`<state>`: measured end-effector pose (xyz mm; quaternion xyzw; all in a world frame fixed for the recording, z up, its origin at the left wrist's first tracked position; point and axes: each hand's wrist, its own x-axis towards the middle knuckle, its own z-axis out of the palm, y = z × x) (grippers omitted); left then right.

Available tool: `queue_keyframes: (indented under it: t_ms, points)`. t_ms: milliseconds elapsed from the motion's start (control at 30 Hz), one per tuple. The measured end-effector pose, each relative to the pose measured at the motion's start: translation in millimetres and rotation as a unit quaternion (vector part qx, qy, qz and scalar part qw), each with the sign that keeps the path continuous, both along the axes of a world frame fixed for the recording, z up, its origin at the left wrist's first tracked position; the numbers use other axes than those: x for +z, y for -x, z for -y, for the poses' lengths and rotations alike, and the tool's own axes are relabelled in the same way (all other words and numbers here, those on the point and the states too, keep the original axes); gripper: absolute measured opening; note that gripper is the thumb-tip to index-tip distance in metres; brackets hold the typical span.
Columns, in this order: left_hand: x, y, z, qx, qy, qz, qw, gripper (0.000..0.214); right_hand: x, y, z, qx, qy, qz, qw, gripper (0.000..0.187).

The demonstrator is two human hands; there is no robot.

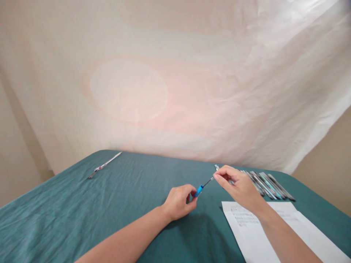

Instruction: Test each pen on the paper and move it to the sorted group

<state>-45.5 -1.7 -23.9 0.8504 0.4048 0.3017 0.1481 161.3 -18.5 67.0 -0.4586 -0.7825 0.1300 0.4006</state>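
Over the middle of the table, my left hand [178, 203] is closed around a short blue pen barrel [199, 191], with fingers and thumb on its lower end. A thin dark pen refill [207, 182] reaches from the barrel's upper opening toward my right hand [238, 185]. Its far end looks clear or whitish, and the thumb and fingertips of my right hand pinch it there. Barrel and refill lie along one slanted line. How far the refill sits inside the barrel is hidden.
White sheets with writing [245, 233] lie under my right forearm. Behind that hand, several pens [270, 185] rest side by side in a row. A long thin whitish item [107, 162] lies at the far left of the green-covered table [131, 193]. A pale cloth [186, 87] hangs behind.
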Motion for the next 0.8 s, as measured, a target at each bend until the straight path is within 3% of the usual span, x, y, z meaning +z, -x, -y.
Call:
queue_keyframes:
  t_ms: [800]
  points:
    - [0.8, -0.1, 0.6, -0.001, 0.000, 0.000, 1.000, 0.011, -5.8, 2.4, -3.5, -0.008, -0.001, 0.005, 1.000, 0.019]
